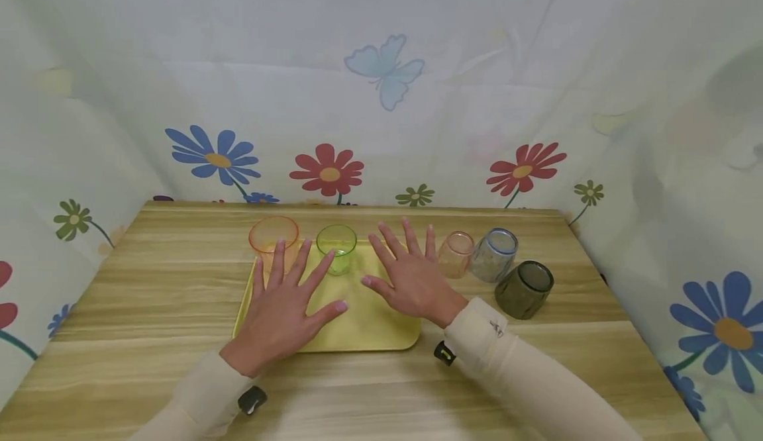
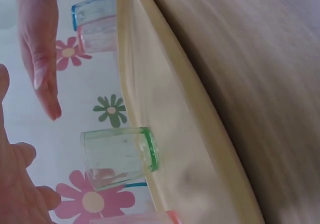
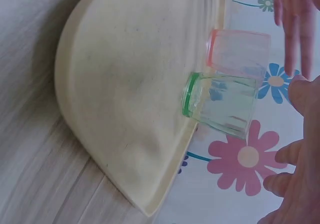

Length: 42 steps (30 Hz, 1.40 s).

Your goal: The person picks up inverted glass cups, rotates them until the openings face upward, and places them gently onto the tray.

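Both hands hover over a yellow tray (image 1: 357, 322), palms down with fingers spread, holding nothing. My left hand (image 1: 285, 312) is above the tray's left part; its fingertips overlap an orange-tinted glass (image 1: 274, 232) in the head view. My right hand (image 1: 414, 282) is over the tray's right side, near a pinkish glass (image 1: 456, 259). Between the hands, toward the tray's back, a green-tinted glass (image 1: 337, 242) stands upright. The right wrist view shows the green glass (image 3: 225, 101) and the orange-tinted glass (image 3: 240, 53) side by side on the tray.
Right of the tray, the pinkish glass, a clear glass with a blue ring (image 1: 493, 259) and a dark grey glass (image 1: 523, 292) stand in a slanting row, apparently upside down. The wooden table (image 1: 149, 295) ends at a flowered curtain (image 1: 417, 123) behind.
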Each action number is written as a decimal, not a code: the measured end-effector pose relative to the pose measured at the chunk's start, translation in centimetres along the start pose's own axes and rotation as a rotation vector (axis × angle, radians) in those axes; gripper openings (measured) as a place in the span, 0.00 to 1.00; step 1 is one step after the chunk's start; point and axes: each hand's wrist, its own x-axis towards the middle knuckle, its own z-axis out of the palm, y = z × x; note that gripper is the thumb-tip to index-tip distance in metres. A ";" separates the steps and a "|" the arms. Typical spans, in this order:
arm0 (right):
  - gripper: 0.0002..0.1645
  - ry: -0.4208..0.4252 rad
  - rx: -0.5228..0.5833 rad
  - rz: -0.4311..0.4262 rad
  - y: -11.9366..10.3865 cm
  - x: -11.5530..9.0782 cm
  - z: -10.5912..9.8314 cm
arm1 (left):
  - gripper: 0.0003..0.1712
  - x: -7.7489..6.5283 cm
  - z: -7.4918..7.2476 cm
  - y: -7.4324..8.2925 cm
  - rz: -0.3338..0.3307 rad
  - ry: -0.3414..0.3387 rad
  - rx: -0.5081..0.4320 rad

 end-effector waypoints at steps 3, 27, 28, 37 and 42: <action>0.48 0.004 0.020 0.000 0.3 -0.4 -0.2 | 0.49 -0.8 -0.2 -0.6 -0.023 -0.021 0.000; 0.46 0.035 -0.021 0.117 6.1 -5.2 -1.1 | 0.54 -5.0 0.4 -5.9 -0.159 -0.047 -0.072; 0.46 0.034 -0.021 0.125 6.4 -5.5 -1.1 | 0.54 -5.0 0.5 -6.0 -0.160 -0.055 -0.077; 0.44 0.061 -0.021 0.206 8.9 -7.9 -1.8 | 0.61 -4.9 1.0 -7.4 -0.198 -0.110 -0.264; 0.43 0.088 -0.007 0.247 10.1 -9.5 -2.0 | 0.61 -4.8 1.2 -8.0 -0.210 -0.123 -0.329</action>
